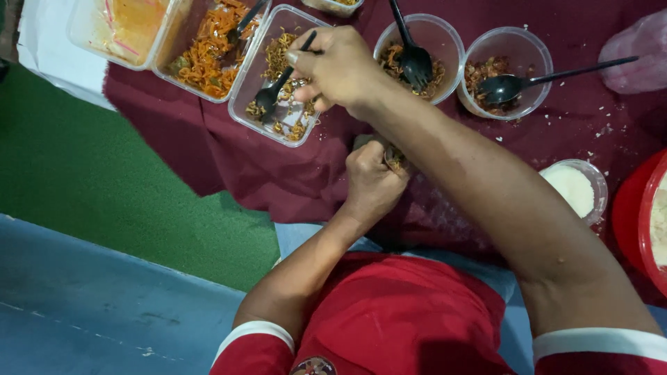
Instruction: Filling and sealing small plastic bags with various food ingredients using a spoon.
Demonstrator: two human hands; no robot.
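Head view looked straight down on both hands over a maroon-covered tabletop (229, 160); the right hand (338, 66) had its fingers (310, 61) clenched round the handle of a black plastic spoon (281, 78), whose bowl rested in a clear rectangular tub of fried noodles (278, 76); the left hand (372, 182) sat nearer the body, fingers curled tight around a small portion of food (396, 160), mostly hidden by the grip and by the right forearm crossing above it; what exactly it was could not be told.

Just beside the noodle tub, to its left, stood a second rectangular tub of orange shredded vegetables (208, 48) with its own black spoon; beyond that lay a tub smeared with orange sauce (121, 28); to the right of the working hand stood a round clear cup (417, 59) with a black fork in brown bits, and next to it another round cup (506, 73) with a long black spoon lying across it; nearer the right edge sat a small round cup of white rice (573, 189), and a red basin (629, 215) touched the frame's border; white crumbs speckled the cloth between the cups; green matting (90, 173) and a blue floor (104, 305) lay to the left; red sleeves with white cuffs showed at the bottom.
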